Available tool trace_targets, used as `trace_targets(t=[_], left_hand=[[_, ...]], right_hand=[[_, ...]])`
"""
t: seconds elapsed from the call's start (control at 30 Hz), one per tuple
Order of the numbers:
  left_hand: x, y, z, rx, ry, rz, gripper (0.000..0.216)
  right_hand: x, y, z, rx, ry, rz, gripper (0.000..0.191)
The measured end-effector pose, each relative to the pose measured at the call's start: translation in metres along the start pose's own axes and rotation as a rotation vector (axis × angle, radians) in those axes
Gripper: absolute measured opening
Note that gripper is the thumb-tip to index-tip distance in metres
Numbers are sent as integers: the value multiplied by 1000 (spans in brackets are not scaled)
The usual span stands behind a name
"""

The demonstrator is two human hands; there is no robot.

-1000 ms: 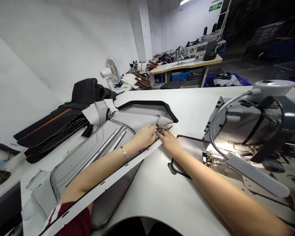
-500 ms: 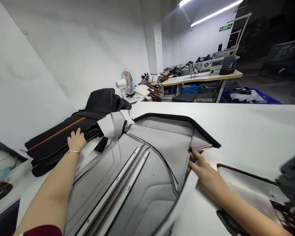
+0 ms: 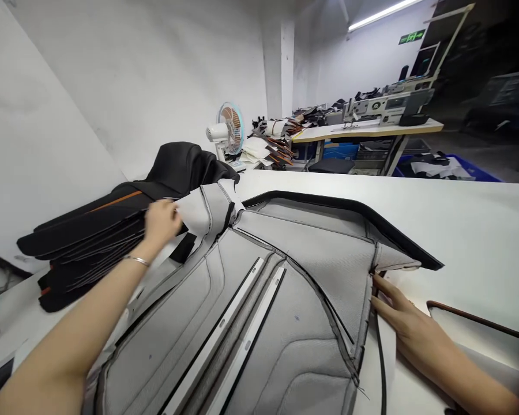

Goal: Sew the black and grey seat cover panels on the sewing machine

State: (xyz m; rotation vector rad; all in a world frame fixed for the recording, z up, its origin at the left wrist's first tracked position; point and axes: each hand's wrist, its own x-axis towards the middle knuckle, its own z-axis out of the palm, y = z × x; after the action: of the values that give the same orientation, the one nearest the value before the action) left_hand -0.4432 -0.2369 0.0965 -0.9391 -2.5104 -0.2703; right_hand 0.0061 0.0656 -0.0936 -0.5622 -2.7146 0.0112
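Left hand [image 3: 161, 222] shifted toward flap [image 3: 195, 212], right hand [image 3: 409, 323] touching grey cover [image 3: 315, 242], grips unclear, scraps [image 3: 442, 167] in blue bin [image 3: 480, 172]

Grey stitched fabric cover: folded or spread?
Mostly spread: the grey stitched fabric cover shows broad panels and two long white slotted strips lying exposed.

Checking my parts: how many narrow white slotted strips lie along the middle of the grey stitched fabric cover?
2: a left strip and a right strip, side by side on the cover, both running out of frame; others may be hidden.
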Motion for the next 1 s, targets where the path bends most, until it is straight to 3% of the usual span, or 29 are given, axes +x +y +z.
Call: trace_targets(t=[0.07,0.13,0.2,0.27,0.33,0.43,0.5,0.57,0.67,0.73,0.8,0.9,1.0], left_hand=[[-32,76,0,-54,-77,253,41],[-74,144,6,-200,-232,690,50],[-117,188,18,-308,-386,888,57],[-150,204,28,-360,-471,865,57],[-170,200,29,-379,-520,840,57],[-174,191,15,-343,-542,862,53],[-170,200,-3,-284,-498,853,44],[-172,226,-21,-285,-376,832,37],[-185,284,-39,-287,-229,807,44],[-191,323,-39,-180,-249,748,59],[-190,353,-30,-74,-311,656,55],[-176,374,-13,-55,-366,558,33],[-158,368,-1,-117,-396,493,30]], right_hand=[[1,-3,-5,2,-7,-11,61],[4,-7,-12,18,-22,-25,67],[8,-12,-23,42,-45,-21,72],[10,-20,-38,72,-85,-9,68],[10,-31,-54,111,-136,-4,57],[1,-48,-72,154,-215,15,41],[-10,-56,-78,144,-248,0,35],[-28,-63,-82,98,-278,-87,35],[-57,-74,-86,18,-228,-215,35],[-74,-82,-88,-63,-156,-267,32],[-86,-88,-90,-128,-103,-289,31],[-100,-91,-96,-145,-22,-339,29],[-113,-89,-102,-133,94,-431,28]])
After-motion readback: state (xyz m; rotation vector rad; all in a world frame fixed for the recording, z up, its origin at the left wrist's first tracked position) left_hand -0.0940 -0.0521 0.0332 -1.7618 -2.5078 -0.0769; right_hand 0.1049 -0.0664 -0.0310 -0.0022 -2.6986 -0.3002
